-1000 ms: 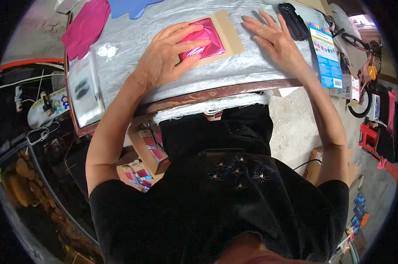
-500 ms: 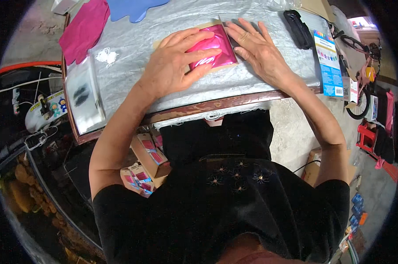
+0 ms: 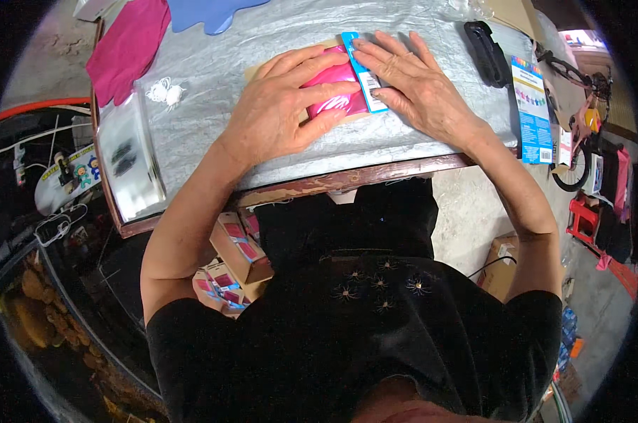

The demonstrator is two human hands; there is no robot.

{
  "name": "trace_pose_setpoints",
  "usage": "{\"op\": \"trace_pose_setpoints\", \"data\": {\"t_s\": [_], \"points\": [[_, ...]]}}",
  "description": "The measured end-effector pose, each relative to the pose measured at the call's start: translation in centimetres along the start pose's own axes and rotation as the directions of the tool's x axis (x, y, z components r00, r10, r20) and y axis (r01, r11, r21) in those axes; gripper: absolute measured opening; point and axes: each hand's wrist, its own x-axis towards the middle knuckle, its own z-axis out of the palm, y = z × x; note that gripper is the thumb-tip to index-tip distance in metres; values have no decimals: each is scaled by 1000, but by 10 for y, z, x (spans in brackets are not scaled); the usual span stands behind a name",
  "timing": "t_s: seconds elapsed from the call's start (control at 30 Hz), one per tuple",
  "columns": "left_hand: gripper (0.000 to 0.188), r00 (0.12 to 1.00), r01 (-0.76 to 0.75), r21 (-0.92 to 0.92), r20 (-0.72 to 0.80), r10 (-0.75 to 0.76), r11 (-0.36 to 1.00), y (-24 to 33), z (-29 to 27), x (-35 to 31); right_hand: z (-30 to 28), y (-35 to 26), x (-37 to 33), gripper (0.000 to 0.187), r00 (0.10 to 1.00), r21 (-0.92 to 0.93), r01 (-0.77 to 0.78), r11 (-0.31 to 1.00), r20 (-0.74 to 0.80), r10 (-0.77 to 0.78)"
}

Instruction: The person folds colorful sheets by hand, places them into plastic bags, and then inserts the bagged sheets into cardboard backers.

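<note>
On the silver-covered table, a shiny pink packet lies against a tan cardboard piece. My left hand rests over the packet, fingers spread and pressing on it. Folded across the packet's right edge is a narrow blue-and-white printed card flap. The fingertips and thumb of my right hand lie flat on that flap. My left palm hides the packet's left part.
A black elongated object and a blue-and-white printed card lie right. To the left are a bundle of white string, clear plastic bags and a magenta sheet. A blue sheet lies far. Cardboard boxes stand below.
The card flap, standing on edge at the packet's right side before, is now folded down over it with its blue printed face up. My right hand has shifted slightly onto it.
</note>
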Motion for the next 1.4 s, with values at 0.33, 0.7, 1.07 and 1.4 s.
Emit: {"op": "trace_pose_setpoints", "data": {"t_s": [0.33,0.7,1.07,1.4], "points": [[49,995,-20,37,101,16,999,-14,2,-6,-7,2,3,54,997,-124,77,989,-12,-79],[84,989,118,271,58,-139,955,-10,-6,-17,-10,-4,9,44,968,-164,169,972,-157,-195],[93,983,177,264,3,-184,948,-19,6,-25,11,-28,25,26,929,221,-294,930,-165,332],[96,976,212,217,5,-218,953,-20,8,-27,-13,-3,41,17,962,392,-269,880,156,225]]}}
